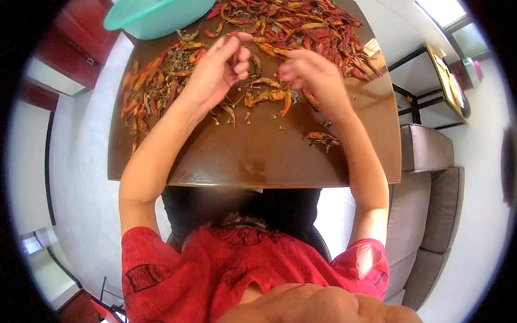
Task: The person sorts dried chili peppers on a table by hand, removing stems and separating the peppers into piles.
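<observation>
Over the table, my left hand [222, 67] is closed, thumb and forefinger pinched on a small red dried chili pepper [233, 34]. My right hand [315, 75] hovers opposite it with the fingers curled in and slightly blurred; whatever lies between its fingertips is too unclear to name. A large heap of dried red chili peppers [328, 35] spreads beyond both hands. To the left lies another pile of orange and brownish dried chilies [153, 89]. Several shrivelled orange chilies [266, 97] and loose stem bits [247, 116] lie between and below my hands.
A turquoise plastic basin [156, 19] stands at the table's far left. Near the right front of the brown table [258, 156] sits a small cluster of dried chilies [322, 140]. A grey sofa [425, 215] and a black-framed side table [447, 81] are to the right.
</observation>
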Demonstrator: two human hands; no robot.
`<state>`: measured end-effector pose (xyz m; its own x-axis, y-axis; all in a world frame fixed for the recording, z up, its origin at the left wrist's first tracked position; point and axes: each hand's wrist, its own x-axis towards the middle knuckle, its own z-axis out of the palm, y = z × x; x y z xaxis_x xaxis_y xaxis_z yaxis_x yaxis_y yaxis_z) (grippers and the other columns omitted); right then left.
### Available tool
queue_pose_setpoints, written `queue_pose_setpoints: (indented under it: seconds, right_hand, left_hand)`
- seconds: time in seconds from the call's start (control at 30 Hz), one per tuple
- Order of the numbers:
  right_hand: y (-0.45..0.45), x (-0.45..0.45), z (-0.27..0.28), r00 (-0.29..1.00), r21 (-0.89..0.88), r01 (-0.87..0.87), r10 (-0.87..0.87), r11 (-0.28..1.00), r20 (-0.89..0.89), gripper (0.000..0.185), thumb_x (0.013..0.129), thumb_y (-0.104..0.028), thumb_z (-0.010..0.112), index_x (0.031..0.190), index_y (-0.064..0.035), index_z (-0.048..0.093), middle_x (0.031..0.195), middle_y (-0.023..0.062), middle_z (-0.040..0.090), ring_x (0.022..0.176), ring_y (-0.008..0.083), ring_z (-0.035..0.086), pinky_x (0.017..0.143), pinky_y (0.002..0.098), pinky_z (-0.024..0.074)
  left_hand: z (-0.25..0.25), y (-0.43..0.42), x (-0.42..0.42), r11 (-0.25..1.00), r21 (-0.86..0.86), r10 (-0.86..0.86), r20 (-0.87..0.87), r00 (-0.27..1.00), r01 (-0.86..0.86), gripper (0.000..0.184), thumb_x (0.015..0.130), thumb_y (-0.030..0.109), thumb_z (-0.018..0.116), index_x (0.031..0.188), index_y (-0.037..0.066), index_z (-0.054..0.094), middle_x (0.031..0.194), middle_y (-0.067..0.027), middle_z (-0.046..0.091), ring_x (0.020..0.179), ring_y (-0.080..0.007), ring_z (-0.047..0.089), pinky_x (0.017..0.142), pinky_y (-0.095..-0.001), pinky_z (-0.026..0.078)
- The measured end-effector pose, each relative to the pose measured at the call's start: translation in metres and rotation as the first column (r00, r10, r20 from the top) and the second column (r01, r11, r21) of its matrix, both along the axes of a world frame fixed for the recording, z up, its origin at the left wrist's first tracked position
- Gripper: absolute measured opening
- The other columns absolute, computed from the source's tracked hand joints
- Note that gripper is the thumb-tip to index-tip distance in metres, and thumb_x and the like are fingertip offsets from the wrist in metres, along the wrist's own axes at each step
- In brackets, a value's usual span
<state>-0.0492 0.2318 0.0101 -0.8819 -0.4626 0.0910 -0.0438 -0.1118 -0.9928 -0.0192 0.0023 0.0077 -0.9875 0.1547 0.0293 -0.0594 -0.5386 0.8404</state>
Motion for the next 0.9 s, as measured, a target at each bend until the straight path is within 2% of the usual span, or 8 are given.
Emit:
queue_pose_setpoints:
  seconds: [0.07, 0.13, 0.23, 0.37, 0.6, 0.7, 0.8, 0.9]
  right_hand:
    - [-0.007, 0.007, -0.003, 0.987, -0.009, -0.138, 0.137, 0.99, -0.089, 0.025, 0.096, -0.017, 0.057, 0.113, 0.0007, 0.061, 0.103, 0.0084, 0.069, 0.091, 0.0173, 0.066, 0.074, 0.0284, 0.0531]
    - [-0.009, 0.003, -0.011, 0.882, 0.211, -0.047, 0.14, 0.976, -0.449, 0.026, 0.095, -0.015, 0.057, 0.116, -0.001, 0.06, 0.11, 0.0116, 0.069, 0.097, 0.0201, 0.067, 0.078, 0.0306, 0.0533]
    - [0.017, -0.015, -0.009, 0.666, 0.633, 0.491, 0.21, 0.599, -0.716, 0.023, 0.087, -0.009, 0.059, 0.11, -0.0062, 0.065, 0.104, 0.0146, 0.068, 0.098, 0.032, 0.062, 0.085, 0.0406, 0.0506]
    - [0.024, -0.028, -0.019, 0.605, 0.623, 0.411, 0.312, 0.665, -0.732, 0.022, 0.082, -0.006, 0.06, 0.104, -0.0041, 0.066, 0.099, 0.0146, 0.066, 0.101, 0.0349, 0.057, 0.089, 0.0422, 0.0473]
    - [0.029, -0.027, -0.015, 0.598, 0.677, 0.425, 0.376, 0.601, -0.708, 0.028, 0.08, -0.005, 0.063, 0.108, -0.0035, 0.066, 0.101, 0.0162, 0.065, 0.1, 0.0349, 0.057, 0.091, 0.0411, 0.0468]
    - [0.028, -0.02, 0.0, 0.772, 0.648, 0.356, 0.179, 0.673, -0.61, 0.025, 0.085, -0.008, 0.064, 0.109, -0.0014, 0.064, 0.099, 0.0117, 0.066, 0.095, 0.026, 0.061, 0.087, 0.0352, 0.0482]
    - [0.018, -0.011, 0.008, 0.96, 0.313, 0.091, 0.001, 0.945, -0.281, 0.02, 0.09, -0.01, 0.064, 0.108, -0.0004, 0.061, 0.094, 0.0007, 0.062, 0.09, 0.0081, 0.057, 0.081, 0.0228, 0.0457]
    - [0.01, -0.003, 0.004, 0.994, 0.103, -0.104, 0.107, 0.989, -0.017, 0.019, 0.089, -0.009, 0.065, 0.107, -0.0013, 0.061, 0.095, 0.0003, 0.063, 0.089, 0.0091, 0.058, 0.081, 0.0227, 0.0456]
  left_hand:
    - [0.007, -0.001, 0.0, 0.995, 0.028, 0.097, -0.027, 0.995, -0.096, 0.023, 0.101, 0.027, 0.051, 0.111, 0.007, 0.053, 0.075, 0.0032, 0.042, 0.065, -0.0082, 0.038, 0.058, -0.0242, 0.033]
    - [0.012, -0.001, 0.001, 0.989, -0.033, 0.139, -0.073, 0.988, -0.142, 0.019, 0.1, 0.026, 0.053, 0.103, 0.008, 0.052, 0.074, 0.0034, 0.041, 0.064, -0.0079, 0.038, 0.057, -0.0239, 0.033]
    - [0.014, 0.001, 0.004, 0.972, -0.121, 0.183, -0.141, 0.973, -0.201, 0.023, 0.097, 0.025, 0.06, 0.085, 0.012, 0.045, 0.071, 0.0042, 0.037, 0.061, -0.007, 0.036, 0.055, -0.0236, 0.031]
    - [0.008, 0.004, 0.003, 0.985, -0.13, 0.101, -0.087, 0.991, -0.111, 0.026, 0.097, 0.027, 0.06, 0.082, 0.013, 0.043, 0.069, 0.0048, 0.037, 0.06, -0.0064, 0.035, 0.053, -0.0233, 0.03]
    - [-0.003, -0.002, -0.004, 0.991, -0.107, 0.082, -0.018, 0.996, -0.084, 0.024, 0.097, 0.025, 0.059, 0.082, 0.013, 0.045, 0.068, 0.0051, 0.038, 0.058, -0.0063, 0.036, 0.052, -0.0229, 0.03]
    - [-0.003, 0.001, -0.002, 0.993, -0.103, 0.057, -0.003, 0.998, -0.057, 0.021, 0.097, 0.025, 0.059, 0.084, 0.013, 0.048, 0.069, 0.0052, 0.039, 0.058, -0.0062, 0.036, 0.052, -0.0226, 0.03]
    - [0.003, 0.012, 0.009, 0.974, -0.225, 0.005, -0.003, 1.0, -0.006, 0.021, 0.096, 0.023, 0.06, 0.107, 0.006, 0.06, 0.068, 0.0063, 0.041, 0.059, -0.0054, 0.037, 0.053, -0.0218, 0.03]
    - [0.009, 0.022, 0.019, 0.958, -0.267, -0.107, 0.009, 0.994, 0.106, 0.034, 0.094, 0.024, 0.063, 0.121, 0.004, 0.061, 0.07, 0.0061, 0.048, 0.059, -0.0053, 0.037, 0.053, -0.0215, 0.031]
